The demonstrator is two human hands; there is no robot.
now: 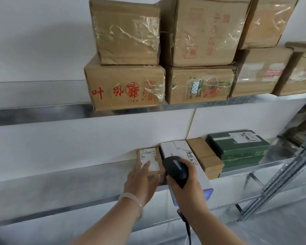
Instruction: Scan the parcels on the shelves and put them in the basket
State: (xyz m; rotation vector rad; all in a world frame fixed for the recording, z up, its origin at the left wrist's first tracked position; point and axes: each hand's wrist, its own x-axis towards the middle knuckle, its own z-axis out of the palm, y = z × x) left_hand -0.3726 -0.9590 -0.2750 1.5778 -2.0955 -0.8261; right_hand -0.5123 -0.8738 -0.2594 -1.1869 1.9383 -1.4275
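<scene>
Brown labelled parcel point(147, 156) under left hand's point(140, 179) flat fingers; right hand point(188, 187) grips scanner point(177, 167); upper box point(124, 85) reads "-TEA".

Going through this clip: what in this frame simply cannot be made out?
1. Basket: outside the head view, nowhere in frame.
2. Label on the small brown parcel: print too small, and partly under the left hand.
3. Scanner window: turned away, behind its own body and the right hand.
4. Boxes at the far right: blurred, and cut by the frame edge.
</scene>
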